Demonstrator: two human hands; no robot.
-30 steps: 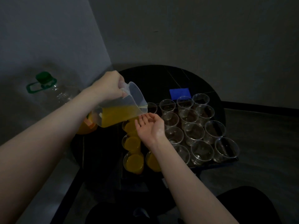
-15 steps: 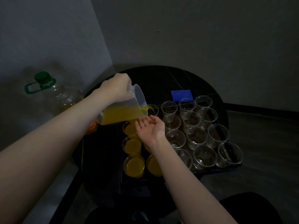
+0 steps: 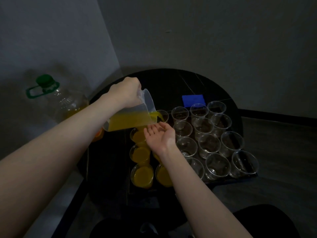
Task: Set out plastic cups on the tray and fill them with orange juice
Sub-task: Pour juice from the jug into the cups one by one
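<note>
On round black table (image 3: pixel 171 86) | tray (image 3: pixel 247 176) of clear cups, far-left cup (image 3: pixel 162 115) taking juice | jug (image 3: pixel 132 115) tipped rightward, spout over that cup, gripped by left hand (image 3: pixel 126 93) | right hand (image 3: pixel 161 134) palm-up, relaxed, just under spout.

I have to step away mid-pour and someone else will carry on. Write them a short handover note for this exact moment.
Left hand grips the tilted jug; juice is running from its spout into the far cup of the second column.
Right hand is open, palm up, under the spout over the cups, holding nothing.
Done: cups are set out on the tray; the visible cups nearest the jug, such as the near left one, hold juice.
Left: finish this cup, then fill the clear empty cups to the right, such as the near right one. The big bottle stands at left.
</note>
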